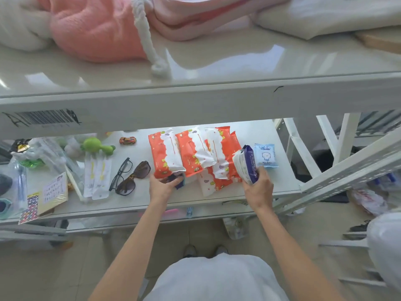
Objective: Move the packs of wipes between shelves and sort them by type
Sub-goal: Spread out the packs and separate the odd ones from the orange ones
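On lower shelf [130, 202], mid-span: overlapping orange wipes packs [193, 157]. Just right of these, flat: small light-blue pack [264, 155]. In right hand [258, 189], fingers curled round: white-and-purple pack [245, 166], tilted on edge. In left hand [162, 186], pinched between thumb and fingers at orange row's near edge: dark-blue pack [178, 181]. Further left: sunglasses [134, 177].
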